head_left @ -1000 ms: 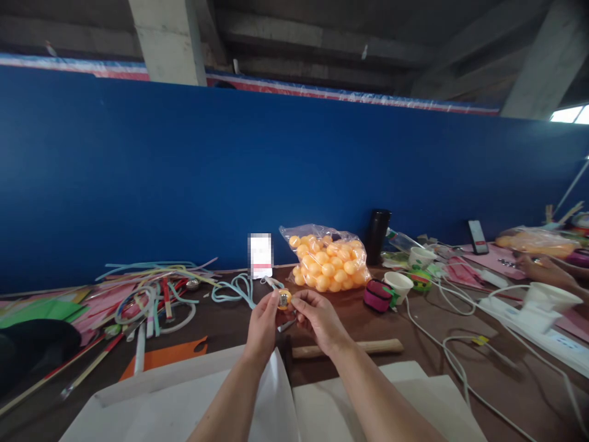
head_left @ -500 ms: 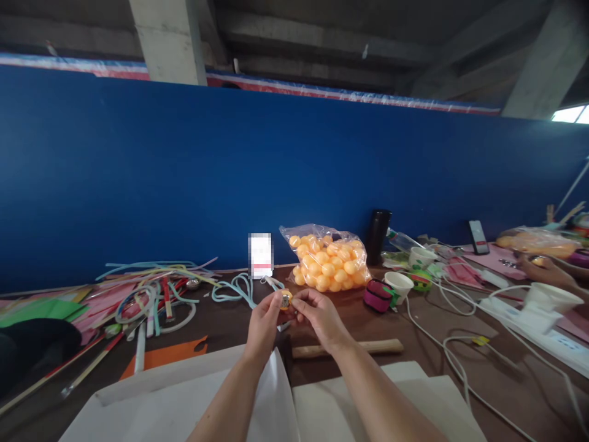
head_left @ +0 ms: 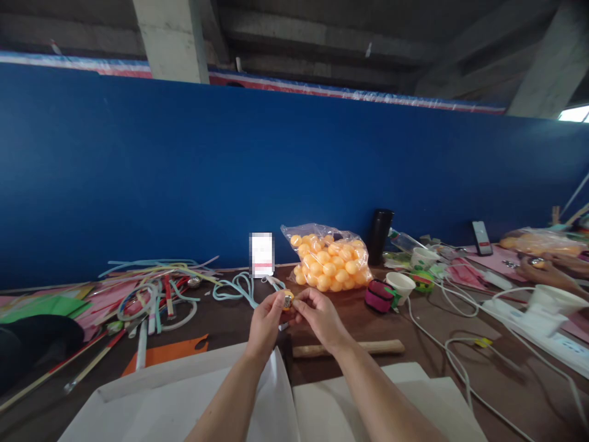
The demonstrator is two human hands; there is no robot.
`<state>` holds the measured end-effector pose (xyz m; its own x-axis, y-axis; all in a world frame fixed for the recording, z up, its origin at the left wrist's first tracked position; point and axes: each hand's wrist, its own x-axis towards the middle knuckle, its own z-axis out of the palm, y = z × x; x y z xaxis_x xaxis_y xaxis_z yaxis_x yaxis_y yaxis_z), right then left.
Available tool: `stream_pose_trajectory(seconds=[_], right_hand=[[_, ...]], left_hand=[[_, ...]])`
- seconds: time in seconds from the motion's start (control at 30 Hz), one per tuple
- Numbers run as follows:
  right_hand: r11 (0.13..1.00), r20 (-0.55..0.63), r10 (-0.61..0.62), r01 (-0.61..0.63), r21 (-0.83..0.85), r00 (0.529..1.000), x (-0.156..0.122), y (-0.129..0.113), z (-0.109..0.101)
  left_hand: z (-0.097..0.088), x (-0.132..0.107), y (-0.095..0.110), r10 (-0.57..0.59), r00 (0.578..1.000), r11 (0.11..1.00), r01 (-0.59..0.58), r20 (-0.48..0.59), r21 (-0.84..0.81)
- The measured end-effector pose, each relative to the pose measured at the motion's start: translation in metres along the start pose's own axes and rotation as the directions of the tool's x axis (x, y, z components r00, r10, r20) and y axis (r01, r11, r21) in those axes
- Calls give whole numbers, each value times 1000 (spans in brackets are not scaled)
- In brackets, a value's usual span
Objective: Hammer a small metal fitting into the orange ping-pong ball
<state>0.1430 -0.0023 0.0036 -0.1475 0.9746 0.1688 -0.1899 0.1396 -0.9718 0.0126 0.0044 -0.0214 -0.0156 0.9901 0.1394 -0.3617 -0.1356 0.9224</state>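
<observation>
Between the fingertips of my left hand [head_left: 264,326] is a small orange ball [head_left: 288,301] with a shiny silvery patch on the side facing me. My right hand [head_left: 322,319] is closed in a pinch at the ball's right edge; whatever its fingertips grip is too small to make out. Both hands hover over the dark table, just in front of a clear plastic bag [head_left: 329,261] of similar orange balls. Below my right wrist lies a wooden stick [head_left: 380,347], and white paper [head_left: 184,399] spreads under my forearms.
Coloured tubes [head_left: 161,288] and an orange sheet [head_left: 170,354] lie to the left. A blurred white card [head_left: 262,255] stands behind my hands. Rightward are a magenta pouch [head_left: 380,296], a paper cup [head_left: 400,286], a black bottle [head_left: 381,236], white cables and another person's hands [head_left: 552,270].
The view has shifted very slightly. Both my hands stay together at the orange ball, with barely any visible finger movement.
</observation>
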Motion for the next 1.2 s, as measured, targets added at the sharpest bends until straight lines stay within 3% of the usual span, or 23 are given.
stream_pose_trajectory(seconds=[0.4,0.6,0.67,0.7,0.73,0.77,0.83,1.0,1.2], right_hand=[[998,18,-14,15,-55,1000,1,1,1],[985,5,-45,45,-165,999,1,-6,-3],[955,-5,-67,63,-291,998,1,-16,-7],[873,-7,-92,78,-482,996,0,-22,-10],[688,21,-104,87,-720,994,-2,-28,-13],[419,82,-63,101,-902,995,-5,-34,-16],[266,116,6,110,-958,993,-13,-42,-21],[101,157,159,142,-985,975,-38,-34,-30],[108,253,212,234,-966,944,-50,-16,-44]], left_hand=[[4,-4,7,-3,1000,999,3,12,-43],[4,-1,3,22,1000,997,-21,16,-72],[3,0,1,34,999,997,-34,0,-66],[3,0,0,37,999,997,-38,-17,-61],[4,0,-1,39,998,998,-41,-41,-55],[4,0,-1,41,997,998,-44,-65,-49],[4,0,0,42,993,998,-47,-110,-36],[5,-1,2,38,984,999,-44,-173,-31],[5,1,0,16,977,997,-32,-211,-73]])
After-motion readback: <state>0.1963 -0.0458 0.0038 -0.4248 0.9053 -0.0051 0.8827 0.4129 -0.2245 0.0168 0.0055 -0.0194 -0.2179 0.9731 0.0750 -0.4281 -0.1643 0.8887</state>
